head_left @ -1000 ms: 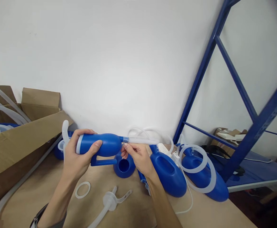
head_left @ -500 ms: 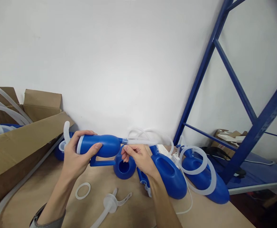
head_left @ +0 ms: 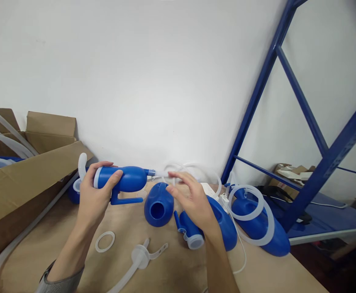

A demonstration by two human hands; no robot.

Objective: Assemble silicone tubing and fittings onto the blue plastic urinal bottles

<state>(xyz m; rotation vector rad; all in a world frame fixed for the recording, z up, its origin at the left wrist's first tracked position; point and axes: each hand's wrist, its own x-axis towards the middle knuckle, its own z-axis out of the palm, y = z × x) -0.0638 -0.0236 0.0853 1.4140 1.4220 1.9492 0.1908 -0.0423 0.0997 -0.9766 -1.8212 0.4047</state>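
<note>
My left hand (head_left: pixel 97 183) is wrapped round a blue plastic urinal cup (head_left: pixel 132 179), held sideways above the table. A handle sticks out below the cup, and a white rim circles its left end. From the narrow right end runs a clear tube (head_left: pixel 161 173), joined by a small metal clip. My right hand (head_left: pixel 192 197) is beside that tube, thumb and fingers apart; the tube passes behind the fingertips. Below the hands stands a blue bottle (head_left: pixel 158 209) with a round opening. Another blue cup (head_left: pixel 194 235) with a white cap lies under my right wrist.
A white ring (head_left: pixel 105 241) and a translucent capped tube (head_left: pixel 140 256) lie on the table (head_left: pixel 172 268). An open cardboard box (head_left: pixel 37 171) with tubes is at left. Blue bottles (head_left: pixel 271 238) with coiled tubing, a power strip (head_left: pixel 210 190) and a blue rack (head_left: pixel 254 106) are at right.
My right hand has opened from a pinch at the tube and moved right. The cup in my left hand has shifted slightly left and up.
</note>
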